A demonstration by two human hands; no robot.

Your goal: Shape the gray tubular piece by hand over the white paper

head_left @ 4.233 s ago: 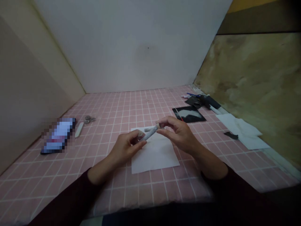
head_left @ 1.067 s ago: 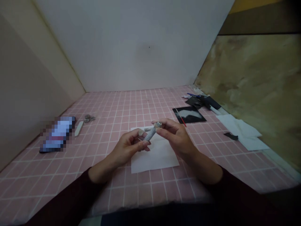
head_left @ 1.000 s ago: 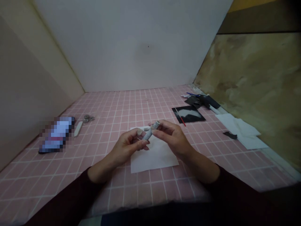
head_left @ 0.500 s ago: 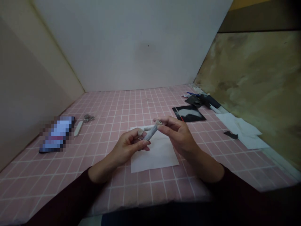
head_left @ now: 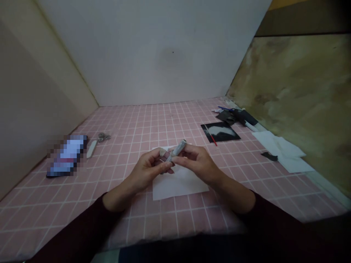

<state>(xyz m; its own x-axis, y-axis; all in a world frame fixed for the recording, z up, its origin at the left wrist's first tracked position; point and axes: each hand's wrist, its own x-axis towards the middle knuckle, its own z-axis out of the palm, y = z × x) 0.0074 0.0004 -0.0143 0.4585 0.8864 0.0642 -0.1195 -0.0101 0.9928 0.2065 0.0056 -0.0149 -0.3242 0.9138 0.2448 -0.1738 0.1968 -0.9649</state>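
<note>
A short grey-white stick-like piece (head_left: pixel 179 147), tilted up to the right, is held between my two hands; its exact kind I cannot make out. My left hand (head_left: pixel 153 163) is closed on its lower end, thumb and fingers pinching it. Around the middle of the piece, my right hand (head_left: pixel 199 160) pinches with thumb and fingers, and the upper end sticks out past them. Beneath both hands lies a white sheet of paper (head_left: pixel 181 186), partly hidden by them.
A phone (head_left: pixel 67 155), a white flat strip (head_left: pixel 92 149) and small grey coiled bits (head_left: pixel 102 137) lie left. To the right are black sandpaper-like sheets (head_left: pixel 227 117), a dusty black sheet (head_left: pixel 225 137) with a red-tipped stick (head_left: pixel 214 140), white papers (head_left: pixel 285 153) and a black scrap (head_left: pixel 269 156).
My right hand has slid down along the grey-white piece from its upper end towards my left hand, uncovering the top. My left hand has barely moved.
</note>
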